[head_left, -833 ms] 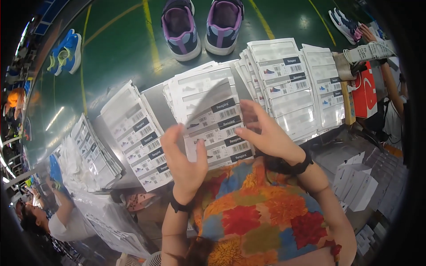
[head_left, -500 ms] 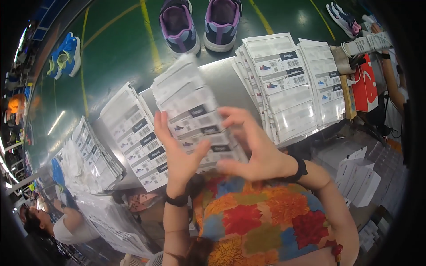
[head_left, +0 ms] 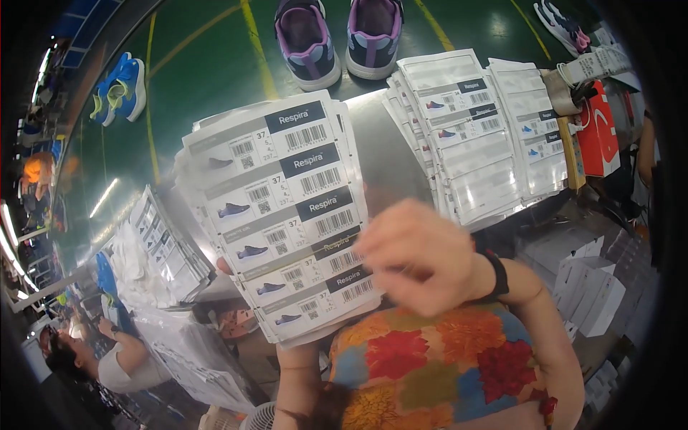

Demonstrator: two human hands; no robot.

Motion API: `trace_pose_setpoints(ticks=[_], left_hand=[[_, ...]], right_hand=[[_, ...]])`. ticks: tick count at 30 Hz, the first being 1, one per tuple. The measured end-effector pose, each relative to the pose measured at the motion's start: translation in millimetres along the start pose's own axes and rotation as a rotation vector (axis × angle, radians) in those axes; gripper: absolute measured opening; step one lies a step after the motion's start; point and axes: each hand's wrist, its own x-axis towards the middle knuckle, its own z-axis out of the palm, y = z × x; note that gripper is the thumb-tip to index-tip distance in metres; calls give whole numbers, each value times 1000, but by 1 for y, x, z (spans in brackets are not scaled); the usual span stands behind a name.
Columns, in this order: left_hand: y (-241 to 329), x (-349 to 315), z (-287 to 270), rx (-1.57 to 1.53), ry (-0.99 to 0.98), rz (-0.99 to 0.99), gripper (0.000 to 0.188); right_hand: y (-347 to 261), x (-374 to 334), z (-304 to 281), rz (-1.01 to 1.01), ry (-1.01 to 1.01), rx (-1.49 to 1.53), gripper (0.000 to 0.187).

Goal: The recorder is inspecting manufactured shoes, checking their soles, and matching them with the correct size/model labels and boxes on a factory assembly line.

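A thick stack of label sheets (head_left: 287,215), white with dark blocks, barcodes and small shoe pictures, is raised close before me, slightly tilted. My left hand (head_left: 223,267) holds it from beneath; one fingertip shows at the left edge, and the stack hides the other fingers. At the right edge of the sheets is my right hand (head_left: 418,258), a black band round its wrist. Its fingers are curled in and blurred, and whatever is between them cannot be made out. Right of it lie two more label stacks, a larger one (head_left: 462,172) and a narrower one (head_left: 528,136).
A pair of dark shoes with purple lining (head_left: 340,43) stands on the green table (head_left: 201,72). Blue shoes (head_left: 120,89) are at far left, above another label stack (head_left: 161,240). A red box (head_left: 599,132) stands at right, above white cartons (head_left: 591,290). A co-worker (head_left: 118,355) is at lower left.
The stack that both hands were gripping now appears larger and nearer, its labels facing me, supported from below by my left hand. My right hand has curled its fingers. The view has shifted slightly.
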Motion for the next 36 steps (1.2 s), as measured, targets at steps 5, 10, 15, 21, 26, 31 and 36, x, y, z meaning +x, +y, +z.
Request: trace_pose_setpoints(ticks=[5,10,15,21,26,31,36], left_hand=[[3,58,34,-217,-68,-65,73],[14,93,49,426,83,21,39],[46,66,65,1702,228,-6,36],[74,99,102,1964,-197,596,56],[40,143,76,2117,-589,678,78],[35,142,74,2144,-583,690,70],[29,137,69,2062,-546,745,55]], right_hand=[[32,12,-11,691,181,207,51],[93,0,-7,672,190,370,43],[53,28,-22,863,-268,-159,48],[78,17,-25,300,-371,-642,40],[107,16,-2,154,-360,-750,44],[109,17,7,167,-484,-914,45],[96,27,11,237,-621,-939,39]])
